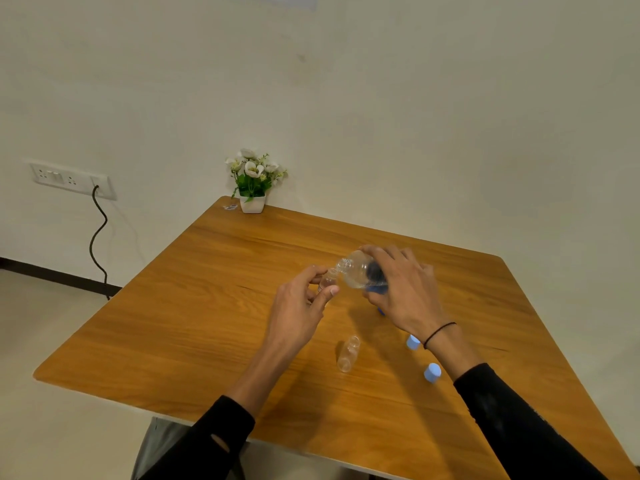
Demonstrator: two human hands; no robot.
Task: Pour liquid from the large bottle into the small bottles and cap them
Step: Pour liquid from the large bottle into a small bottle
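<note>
My right hand (403, 292) grips the large clear bottle (356, 271), which is tilted left with its open mouth over a small clear bottle (327, 280). My left hand (304, 299) holds that small bottle upright between thumb and fingers. A second small clear bottle (348, 353) stands uncapped on the wooden table (194, 306), nearer to me. Two light blue caps (412, 342) (432, 372) lie on the table by my right wrist. A bit of blue shows under my right hand; I cannot tell what it is.
A white pot of white flowers (253, 181) stands at the table's far corner against the wall, with a small scrap (230, 206) beside it. A wall socket (72, 181) with a dark cable hangs at the left.
</note>
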